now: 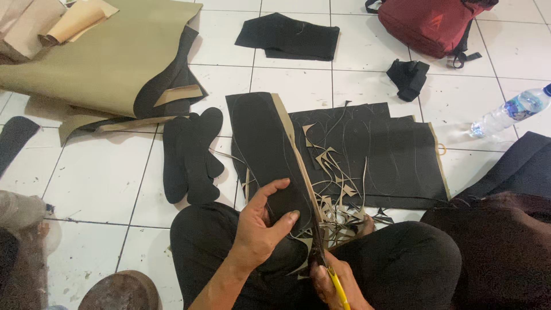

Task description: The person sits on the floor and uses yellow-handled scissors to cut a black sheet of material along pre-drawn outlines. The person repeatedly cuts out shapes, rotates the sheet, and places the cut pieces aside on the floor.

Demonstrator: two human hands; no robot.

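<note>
My left hand [261, 224] grips the near end of a long black foam sheet piece [264, 149] with a tan underside, thumb on top. My right hand [333, 284] sits low at the bottom edge, closed on yellow-handled scissors [338, 287] whose blades meet the sheet's right edge. Under and to the right lies a larger black sheet [379, 155] with sole outlines scored in it, and thin tan and black offcuts [338, 212] are piled near my knees.
A stack of cut black insoles [192, 152] lies to the left. A big tan sheet [109, 57] is at the back left. Another black piece [290, 35], a red backpack [430, 23], a black pouch [408, 77] and a plastic water bottle [508, 112] sit on the white tiled floor [97, 178].
</note>
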